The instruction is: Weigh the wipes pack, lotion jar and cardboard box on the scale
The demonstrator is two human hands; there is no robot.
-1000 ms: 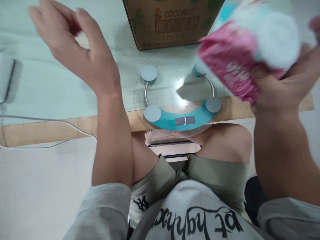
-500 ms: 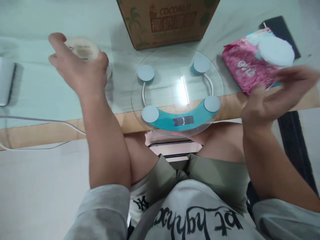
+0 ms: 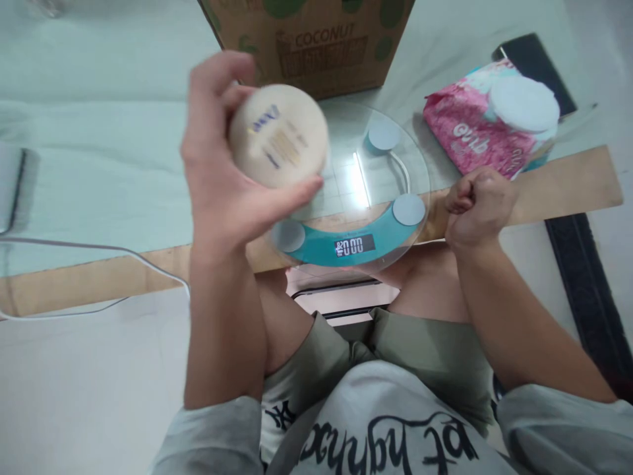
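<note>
My left hand (image 3: 220,158) grips a round cream-coloured Dove jar (image 3: 281,135) by its sides, thumb at the near edge. The jar is held up over the left part of a round glass scale (image 3: 341,191), hiding some of it. Zeros show on the scale's display (image 3: 355,245), set in a teal band at the near edge. To the right of the scale, my right hand (image 3: 482,204) is closed in a loose fist by the table edge, with nothing seen in it. Just beyond it lies a pink pack with a white lid (image 3: 462,132).
A brown coconut carton (image 3: 321,53) stands right behind the scale. Behind the pink pack lies a black box (image 3: 537,66). On the left are a white cable (image 3: 119,249) over the table edge and a pale device (image 3: 10,188).
My left hand has lifted the jar and brought it right, over the scale. My right hand has moved left and closed into a fist. The display now reads zeros.
</note>
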